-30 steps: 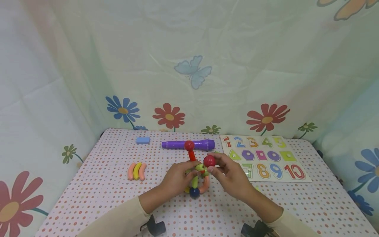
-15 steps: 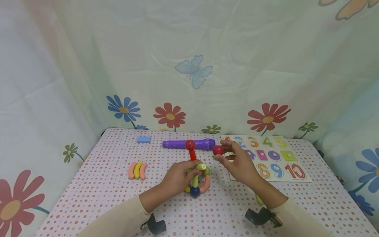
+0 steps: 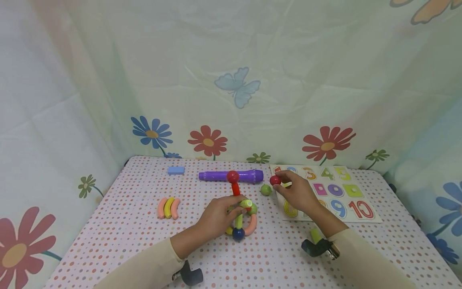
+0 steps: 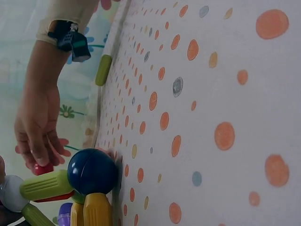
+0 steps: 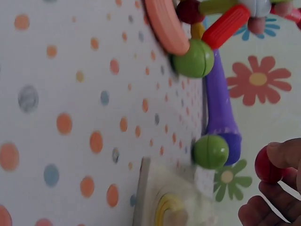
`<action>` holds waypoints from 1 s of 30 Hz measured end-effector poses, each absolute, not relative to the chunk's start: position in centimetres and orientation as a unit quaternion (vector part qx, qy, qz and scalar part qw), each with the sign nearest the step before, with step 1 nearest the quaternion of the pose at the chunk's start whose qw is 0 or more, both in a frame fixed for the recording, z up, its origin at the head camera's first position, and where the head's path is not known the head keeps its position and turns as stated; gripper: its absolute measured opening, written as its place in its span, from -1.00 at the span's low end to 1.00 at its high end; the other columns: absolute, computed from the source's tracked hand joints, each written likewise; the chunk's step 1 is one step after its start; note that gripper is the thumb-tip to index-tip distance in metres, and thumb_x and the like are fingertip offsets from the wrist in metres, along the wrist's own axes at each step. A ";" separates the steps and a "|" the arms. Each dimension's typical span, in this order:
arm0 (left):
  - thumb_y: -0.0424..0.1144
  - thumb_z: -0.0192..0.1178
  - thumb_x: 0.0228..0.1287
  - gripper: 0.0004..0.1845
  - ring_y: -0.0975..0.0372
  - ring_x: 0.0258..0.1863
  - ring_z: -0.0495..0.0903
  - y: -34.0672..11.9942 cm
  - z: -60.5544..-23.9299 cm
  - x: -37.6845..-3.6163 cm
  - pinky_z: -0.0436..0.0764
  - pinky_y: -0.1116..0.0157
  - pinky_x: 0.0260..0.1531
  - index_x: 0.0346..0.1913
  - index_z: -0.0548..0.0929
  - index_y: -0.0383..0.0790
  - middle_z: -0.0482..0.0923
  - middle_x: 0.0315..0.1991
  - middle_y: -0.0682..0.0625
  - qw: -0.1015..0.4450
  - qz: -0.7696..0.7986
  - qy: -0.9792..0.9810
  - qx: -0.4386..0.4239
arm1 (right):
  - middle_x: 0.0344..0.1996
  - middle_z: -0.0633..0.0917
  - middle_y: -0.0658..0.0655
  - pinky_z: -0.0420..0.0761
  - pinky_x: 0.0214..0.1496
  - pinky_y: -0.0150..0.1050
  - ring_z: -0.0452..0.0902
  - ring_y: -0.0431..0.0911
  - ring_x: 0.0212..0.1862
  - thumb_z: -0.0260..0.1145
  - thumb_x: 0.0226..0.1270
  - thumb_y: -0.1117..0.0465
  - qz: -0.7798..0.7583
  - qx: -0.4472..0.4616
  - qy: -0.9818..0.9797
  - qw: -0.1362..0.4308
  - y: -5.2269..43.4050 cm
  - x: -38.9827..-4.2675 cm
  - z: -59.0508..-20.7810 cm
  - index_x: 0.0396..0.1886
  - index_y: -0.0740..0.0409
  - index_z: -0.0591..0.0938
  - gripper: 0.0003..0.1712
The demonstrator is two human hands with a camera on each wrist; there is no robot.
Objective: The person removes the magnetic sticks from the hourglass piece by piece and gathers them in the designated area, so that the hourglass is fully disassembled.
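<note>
— What is the left hand [image 3: 216,218] doing at the centre of the head view?

— Its fingers are curling around the stick-and-ball plastic construction toy [image 3: 240,212], gripping it near the top, where a yellow-green stick is meeting a red one. The hand is covering part of the toy, so I cannot tell how those joints are connecting. The dark blue ball [image 4: 92,171] at its base is resting on the polka-dotted desk [image 3: 144,241].

— And the right hand [image 3: 297,194]?

— It is pinching a small red ball [image 3: 275,180] between thumb and fingertips, just right of centre, over the left edge of the wooden number puzzle board [image 3: 335,196]. In the right wrist view the red ball is showing at the right edge, half hidden behind the thumb. Whether it is touching the board is unclear.

— Anything close by?

— A loose green ball [image 3: 266,190] is lying on the desk just left of the red ball, in front of the purple plastic tube [image 3: 220,176]. The hand is hiding several puzzle pieces. Three curved pink and yellow pieces [image 3: 168,208] are lying left of centre, a small blue block [image 3: 175,170] further up, and a yellow-green stick [image 3: 315,235] is peeking out beside the right wrist, partly cut off by the strap.
</note>
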State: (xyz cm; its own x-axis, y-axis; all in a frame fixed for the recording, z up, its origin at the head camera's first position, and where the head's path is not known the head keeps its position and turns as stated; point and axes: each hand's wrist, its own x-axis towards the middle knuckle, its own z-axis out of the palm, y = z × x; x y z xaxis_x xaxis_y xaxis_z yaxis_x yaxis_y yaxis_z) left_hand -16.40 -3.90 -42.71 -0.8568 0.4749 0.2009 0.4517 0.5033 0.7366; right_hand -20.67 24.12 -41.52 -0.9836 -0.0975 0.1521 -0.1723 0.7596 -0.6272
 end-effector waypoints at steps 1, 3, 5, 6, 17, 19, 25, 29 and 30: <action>-0.18 0.26 0.47 -0.62 0.37 -0.01 0.61 -3.9 -42.7 -16.4 0.61 0.32 -0.07 0.29 0.65 -0.03 0.67 0.16 0.05 0.015 0.420 0.867 0.266 | 0.08 0.68 0.30 0.65 0.06 0.10 0.59 0.20 0.09 0.41 0.41 0.20 0.335 0.065 -0.939 0.045 24.3 -20.9 -41.7 0.31 0.24 0.54 -0.47; -0.18 0.26 0.47 -0.62 0.36 0.01 0.61 -3.9 -42.7 -16.4 0.61 0.31 -0.06 0.30 0.65 -0.03 0.67 0.17 0.05 0.016 0.420 0.868 0.264 | 0.11 0.66 0.32 0.63 0.08 0.13 0.58 0.23 0.09 0.40 0.42 0.18 0.326 0.050 -0.944 0.025 24.6 -21.2 -42.1 0.32 0.23 0.54 -0.46; -0.19 0.26 0.47 -0.61 0.35 0.01 0.61 -3.9 -42.6 -16.4 0.61 0.32 -0.06 0.30 0.65 -0.03 0.66 0.17 0.05 0.015 0.419 0.869 0.264 | 0.14 0.65 0.34 0.61 0.11 0.16 0.57 0.25 0.11 0.40 0.42 0.17 0.318 0.040 -0.947 0.008 24.8 -21.5 -42.4 0.33 0.24 0.53 -0.46; -0.19 0.27 0.46 -0.61 0.36 0.01 0.61 -3.9 -42.6 -16.3 0.61 0.32 -0.07 0.30 0.65 -0.03 0.66 0.17 0.05 0.016 0.418 0.869 0.264 | 0.15 0.64 0.34 0.59 0.13 0.17 0.56 0.26 0.13 0.39 0.42 0.17 0.315 0.036 -0.949 0.000 24.8 -21.6 -42.6 0.33 0.24 0.53 -0.45; -0.20 0.28 0.46 -0.61 0.36 -0.16 0.58 -3.9 -42.8 -16.4 0.57 0.38 -0.24 0.30 0.65 -0.03 0.67 0.16 0.05 0.014 0.422 0.867 0.264 | 0.17 0.62 0.36 0.52 0.22 0.22 0.50 0.29 0.24 0.40 0.41 0.21 0.314 0.023 -0.949 -0.033 24.5 -22.2 -43.7 0.28 0.20 0.57 -0.52; -0.21 0.28 0.46 -0.61 0.36 -0.16 0.58 -3.9 -42.8 -16.4 0.57 0.38 -0.25 0.29 0.66 -0.03 0.67 0.16 0.06 0.015 0.424 0.866 0.264 | 0.17 0.62 0.34 0.52 0.23 0.22 0.49 0.28 0.24 0.41 0.40 0.21 0.314 0.023 -0.948 -0.035 24.4 -22.3 -43.9 0.28 0.19 0.57 -0.51; -0.21 0.28 0.46 -0.61 0.36 -0.18 0.57 -3.9 -42.7 -16.3 0.57 0.38 -0.29 0.29 0.66 -0.06 0.67 0.15 0.05 0.012 0.423 0.866 0.266 | 0.13 0.66 0.28 0.50 0.25 0.22 0.50 0.25 0.23 0.44 0.37 0.22 0.310 0.031 -0.950 -0.037 24.0 -22.5 -44.2 0.26 0.18 0.60 -0.51; -0.21 0.28 0.46 -0.61 0.36 -0.14 0.59 -3.9 -42.7 -16.3 0.58 0.39 -0.25 0.29 0.66 -0.07 0.68 0.15 0.04 0.008 0.419 0.868 0.267 | 0.08 0.70 0.25 0.51 0.23 0.19 0.53 0.23 0.20 0.45 0.36 0.22 0.296 0.046 -0.954 -0.031 23.9 -22.6 -44.3 0.23 0.20 0.63 -0.53; -0.21 0.28 0.46 -0.61 0.36 -0.13 0.59 -3.9 -42.7 -16.3 0.58 0.39 -0.24 0.29 0.66 -0.07 0.67 0.15 0.03 0.007 0.419 0.868 0.267 | 0.06 0.70 0.25 0.52 0.22 0.19 0.54 0.23 0.19 0.45 0.36 0.23 0.291 0.051 -0.955 -0.029 23.9 -22.6 -44.4 0.22 0.21 0.63 -0.54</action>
State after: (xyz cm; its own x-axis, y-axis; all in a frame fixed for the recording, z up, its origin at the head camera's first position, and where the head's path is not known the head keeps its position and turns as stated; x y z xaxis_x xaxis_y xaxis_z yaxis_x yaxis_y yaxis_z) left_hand -16.27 -3.92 -42.68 -0.8573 0.4695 0.2110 0.4571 0.5058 0.7316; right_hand -22.64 23.92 -44.36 -0.9932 -0.1135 -0.0257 -0.0798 0.8249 -0.5595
